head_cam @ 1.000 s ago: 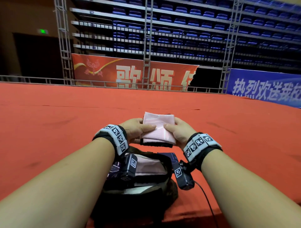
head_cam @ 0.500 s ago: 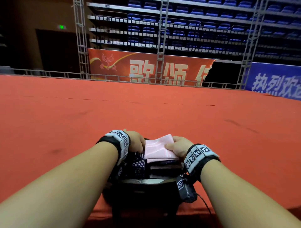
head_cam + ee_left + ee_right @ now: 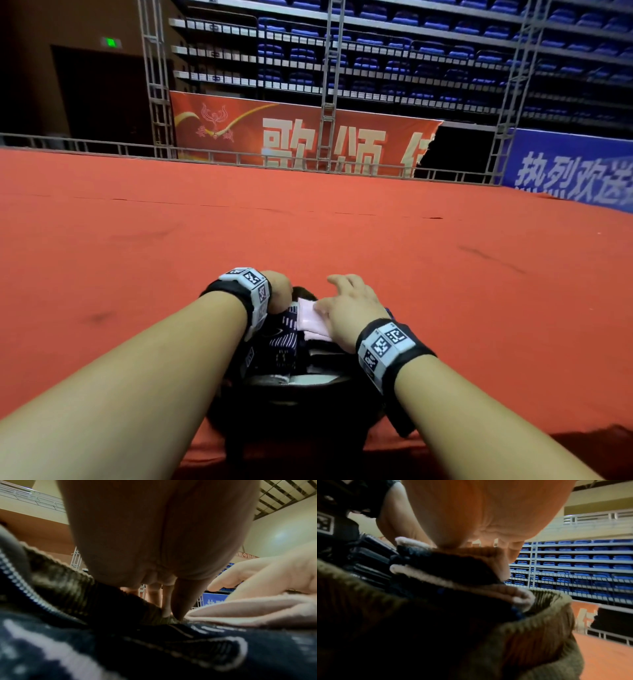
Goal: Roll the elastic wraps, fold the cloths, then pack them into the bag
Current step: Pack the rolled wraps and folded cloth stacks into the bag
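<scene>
- While both hands work at the bottom middle of the head view, the folded pink cloth (image 3: pixel 310 318) sits in the mouth of the dark corduroy bag (image 3: pixel 298 404), on top of a navy patterned cloth (image 3: pixel 284 346).
- Right hand (image 3: pixel 349 308) lies flat on the pink cloth, fingers (image 3: pixel 339 279) spread and relaxed, pressing down, not gripping.
- Left hand (image 3: pixel 279 289) is at the bag's far-left rim; the left wrist view shows its fingers (image 3: pixel 181 601) pointing down against the corduroy edge, but whether they're actually pinching it, can't tell.
- Bag rests on the red counter (image 3: pixel 137 260), near edge.
</scene>
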`<state>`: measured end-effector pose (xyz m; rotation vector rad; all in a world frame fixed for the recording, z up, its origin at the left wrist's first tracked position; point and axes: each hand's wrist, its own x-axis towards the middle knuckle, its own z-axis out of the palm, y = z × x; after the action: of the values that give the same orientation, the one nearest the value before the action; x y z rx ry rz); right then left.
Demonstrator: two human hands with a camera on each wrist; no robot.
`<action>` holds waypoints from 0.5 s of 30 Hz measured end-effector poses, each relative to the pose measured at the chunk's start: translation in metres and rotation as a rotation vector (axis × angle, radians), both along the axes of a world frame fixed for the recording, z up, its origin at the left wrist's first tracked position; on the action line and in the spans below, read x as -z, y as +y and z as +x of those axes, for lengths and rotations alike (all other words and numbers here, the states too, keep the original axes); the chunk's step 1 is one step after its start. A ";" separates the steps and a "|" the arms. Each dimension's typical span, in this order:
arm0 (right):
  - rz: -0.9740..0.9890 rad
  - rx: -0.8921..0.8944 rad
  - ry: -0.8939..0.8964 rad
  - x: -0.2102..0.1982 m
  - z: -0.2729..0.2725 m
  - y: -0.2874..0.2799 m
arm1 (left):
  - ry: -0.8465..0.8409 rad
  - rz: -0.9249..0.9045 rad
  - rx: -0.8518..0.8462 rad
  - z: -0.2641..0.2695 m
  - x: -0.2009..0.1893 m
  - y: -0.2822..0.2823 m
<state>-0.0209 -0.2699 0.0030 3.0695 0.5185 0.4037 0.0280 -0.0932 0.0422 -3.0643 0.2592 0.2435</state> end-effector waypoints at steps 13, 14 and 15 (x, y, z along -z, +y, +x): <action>-0.224 -0.069 0.208 0.009 -0.007 0.005 | -0.115 -0.429 -0.052 -0.005 -0.012 0.026; -0.102 -0.094 0.255 0.011 -0.009 0.003 | -0.109 -0.435 -0.046 -0.006 -0.013 0.026; -0.043 -0.117 0.285 0.015 -0.009 -0.001 | -0.102 -0.440 -0.038 -0.005 -0.013 0.026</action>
<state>-0.0297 -0.2710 -0.0117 3.0788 0.7052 -0.0486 0.0230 -0.0670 0.0556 -3.5050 0.2833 0.0316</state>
